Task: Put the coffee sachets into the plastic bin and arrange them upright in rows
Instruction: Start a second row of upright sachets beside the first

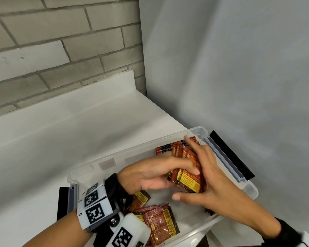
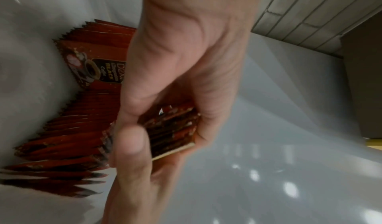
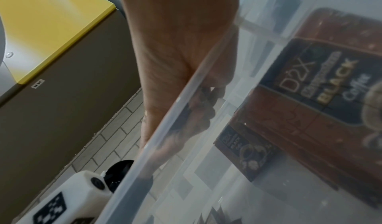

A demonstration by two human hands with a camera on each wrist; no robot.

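Head view: clear plastic bin [image 1: 250, 188] on white bench [image 1: 61, 139]. Left hand [image 1: 150, 175] and right hand [image 1: 209, 177] both clasping a bundle of coffee sachets [image 1: 187, 179], probably to square it before standing it beside the upright row [image 1: 171, 146] at the far wall. Loose sachets [image 1: 161, 221] lying flat near the front.

Left wrist view: fingers [image 2: 132, 145] pinching the glossy, flat bundle; serrated foil edges fanned alongside.

Right wrist view: fingers blurred behind the translucent wall, grip unclear.
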